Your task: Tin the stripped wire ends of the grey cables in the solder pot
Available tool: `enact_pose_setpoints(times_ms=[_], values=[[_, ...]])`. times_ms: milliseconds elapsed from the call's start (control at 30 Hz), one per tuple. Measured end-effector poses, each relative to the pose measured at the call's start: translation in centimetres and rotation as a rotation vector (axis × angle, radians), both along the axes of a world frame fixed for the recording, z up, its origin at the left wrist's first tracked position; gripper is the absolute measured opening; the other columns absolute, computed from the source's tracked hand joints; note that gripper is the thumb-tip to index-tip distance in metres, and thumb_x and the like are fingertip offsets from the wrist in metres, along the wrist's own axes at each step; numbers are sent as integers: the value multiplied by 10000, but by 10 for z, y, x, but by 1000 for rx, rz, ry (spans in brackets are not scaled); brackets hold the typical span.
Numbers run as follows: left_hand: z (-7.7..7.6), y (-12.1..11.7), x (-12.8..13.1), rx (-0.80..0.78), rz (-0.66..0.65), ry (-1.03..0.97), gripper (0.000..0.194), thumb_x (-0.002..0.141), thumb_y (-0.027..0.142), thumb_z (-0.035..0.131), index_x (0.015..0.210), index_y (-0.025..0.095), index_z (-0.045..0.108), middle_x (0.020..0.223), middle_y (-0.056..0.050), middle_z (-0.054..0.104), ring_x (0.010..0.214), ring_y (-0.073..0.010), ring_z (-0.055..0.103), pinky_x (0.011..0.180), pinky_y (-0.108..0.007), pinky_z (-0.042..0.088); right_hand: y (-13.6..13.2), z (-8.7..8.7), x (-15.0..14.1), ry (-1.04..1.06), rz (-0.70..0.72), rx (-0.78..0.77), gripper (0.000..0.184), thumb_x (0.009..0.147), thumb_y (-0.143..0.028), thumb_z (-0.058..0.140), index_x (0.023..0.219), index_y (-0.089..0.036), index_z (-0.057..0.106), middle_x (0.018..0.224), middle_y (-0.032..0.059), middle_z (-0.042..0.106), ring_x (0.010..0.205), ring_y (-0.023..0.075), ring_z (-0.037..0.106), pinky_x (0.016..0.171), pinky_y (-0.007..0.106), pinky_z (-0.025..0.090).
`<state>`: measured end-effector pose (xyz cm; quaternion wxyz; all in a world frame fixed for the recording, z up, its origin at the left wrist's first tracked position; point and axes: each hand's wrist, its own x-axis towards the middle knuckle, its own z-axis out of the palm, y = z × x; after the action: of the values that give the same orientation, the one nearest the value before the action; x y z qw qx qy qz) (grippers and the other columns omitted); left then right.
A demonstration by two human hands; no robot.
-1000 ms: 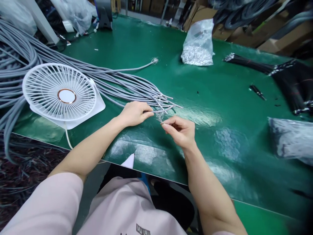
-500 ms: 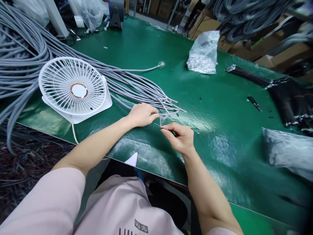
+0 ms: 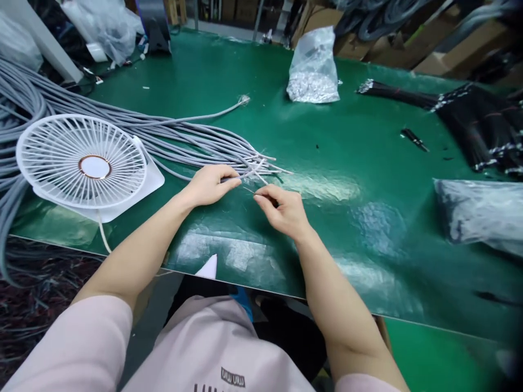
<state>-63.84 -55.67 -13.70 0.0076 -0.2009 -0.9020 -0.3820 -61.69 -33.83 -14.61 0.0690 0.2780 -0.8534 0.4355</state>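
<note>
The left hand (image 3: 210,186) pinches a grey cable (image 3: 233,178) between its fingers, the cable's long axis running rightward, almost level, out of a fanned bundle of grey cables (image 3: 171,139) on the green counter (image 3: 212,71). The right hand (image 3: 281,209) lies just right of and below that pinch, its fingers closed on a fine strand (image 3: 248,190). The fingers hide the strand's held end, and its thin line is hard to make out.

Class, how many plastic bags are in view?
4: a bag and another bag top left, a third bag top centre, a fourth bag far right; others may be hidden.
</note>
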Motion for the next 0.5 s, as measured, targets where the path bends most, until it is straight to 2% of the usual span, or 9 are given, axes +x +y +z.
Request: enact_pose_setpoints(times_ms=[100, 233, 333, 500], values=[[1, -1, 1, -22, -49, -17, 298, 880, 368, 497, 867, 160, 709, 785, -9, 686, 720, -137, 572, 652, -236, 389, -6, -5, 2, 11, -33, 37, 134, 867, -259, 541, 777, -204, 625, 614, -12, 580, 516, 110, 465, 550, 253, 365], [4, -2, 2, -39, -91, -6, 325, 888, 382, 482, 805, 158, 702, 699, 5, 645, 648, -119, 528, 600, -228, 355, -4, -10, -5, -2, -195, 38, 125, 854, -252, 541, 761, -207, 611, 559, -25, 525, 488, 111, 449, 527, 254, 339], [8, -2, 3, -21, -95, -28, 331, 884, 376, 474, 778, 153, 694, 671, 9, 623, 632, -114, 513, 581, -227, 340, 4, -6, -8, 7, -276, 29, 119, 834, -240, 554, 729, -207, 598, 530, -34, 499, 470, 105, 423, 512, 251, 324], [11, -2, 3, 2, -91, -62, 332, 870, 381, 477, 771, 149, 692, 665, 7, 623, 632, -114, 515, 572, -224, 332, 11, 9, -1, 80, -228, -26, 157, 839, -261, 560, 694, -211, 594, 549, -25, 516, 483, 107, 418, 503, 256, 329]])
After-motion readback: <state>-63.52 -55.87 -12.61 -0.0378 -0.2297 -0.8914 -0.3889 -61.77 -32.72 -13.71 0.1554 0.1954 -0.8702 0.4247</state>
